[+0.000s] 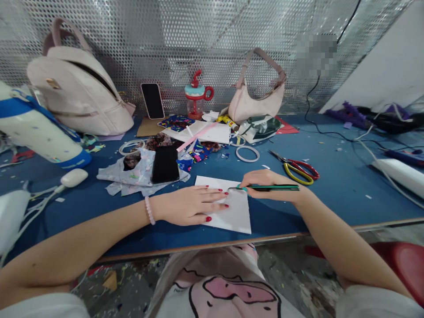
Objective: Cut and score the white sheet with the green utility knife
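Note:
A white rectangular sheet [236, 218], which looks like thick paper or board, lies at the blue table's front edge. My left hand [185, 205] rests flat on its left part, fingers spread and pointing right, with nothing held. At the upper right of the sheet my right hand [263, 183] is closed around a slim dark pen-like tool with a green stripe [278, 188]. Its thin grey tip points left and comes down on the sheet close to my left fingertips. Whether it is a pen or a craft knife I cannot tell.
Red-and-yellow-handled scissors or pliers [300, 171] lie right of the sheet. Behind my left hand are a black phone [165, 164] and fabric scraps [132, 170]. A tape ring [247, 153], tumbler [195, 99], handbag [258, 104], backpack [79, 92] and large bottle [39, 132] stand farther off.

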A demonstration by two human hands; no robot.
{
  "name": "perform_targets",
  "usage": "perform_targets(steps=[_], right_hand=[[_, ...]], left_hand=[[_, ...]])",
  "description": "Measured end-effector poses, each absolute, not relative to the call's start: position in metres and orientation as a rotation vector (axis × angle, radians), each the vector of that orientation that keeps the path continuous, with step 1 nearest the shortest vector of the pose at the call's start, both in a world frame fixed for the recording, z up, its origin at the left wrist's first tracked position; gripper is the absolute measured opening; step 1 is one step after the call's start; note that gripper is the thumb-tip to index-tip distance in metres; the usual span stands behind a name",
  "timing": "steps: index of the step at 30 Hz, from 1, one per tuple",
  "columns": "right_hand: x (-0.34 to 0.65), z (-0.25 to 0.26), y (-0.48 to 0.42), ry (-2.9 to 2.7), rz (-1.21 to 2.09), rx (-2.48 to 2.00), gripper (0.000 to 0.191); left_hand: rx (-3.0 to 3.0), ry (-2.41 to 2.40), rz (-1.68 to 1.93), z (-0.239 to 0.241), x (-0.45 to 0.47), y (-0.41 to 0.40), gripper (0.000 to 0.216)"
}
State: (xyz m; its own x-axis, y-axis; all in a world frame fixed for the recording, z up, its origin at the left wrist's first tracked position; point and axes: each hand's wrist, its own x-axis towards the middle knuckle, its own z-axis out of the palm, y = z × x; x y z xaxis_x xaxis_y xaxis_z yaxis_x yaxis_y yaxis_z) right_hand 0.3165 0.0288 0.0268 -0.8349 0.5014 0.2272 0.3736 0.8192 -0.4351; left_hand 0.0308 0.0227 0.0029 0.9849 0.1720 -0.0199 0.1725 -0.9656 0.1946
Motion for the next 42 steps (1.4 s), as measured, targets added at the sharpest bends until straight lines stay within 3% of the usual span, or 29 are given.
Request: perform_targets(steps=[8,13,18,29,33,38,42], right_hand=[[0.315,0.034,0.027,-2.62,0.599,-0.73,0.018],[0.33,0.033,0.029,-2.22,0.758,-0.799,0.015],[0.333,0.025,0.036,-1.9,0.7,-0.884,0.014],[0.326,0.023,0.041,-1.796,0.7,-0.945,0.009],[0.325,0.024,0.042,-1.782,0.689,-0.941,0.007],[0.322,0.025,0.042,-1.802,0.686,-0.963,0.005],[0.321,0.026,0.041,-1.8,0.689,-0.972,0.004]], left_hand=[[2.923,0.25,0.018,0.003,0.031,0.023,0.049],[2.955,0.249,-0.012,0.006,0.031,0.022,0.048],[3.002,0.247,-0.008,0.006,0.03,0.021,0.048],[3.075,0.166,0.129,0.004,0.029,0.02,0.045],[3.019,0.164,0.123,0.004,0.026,0.025,0.06],[2.941,0.523,-0.001,0.003,0.024,0.031,0.105],[2.929,0.624,-0.083,0.007,0.026,0.03,0.108]])
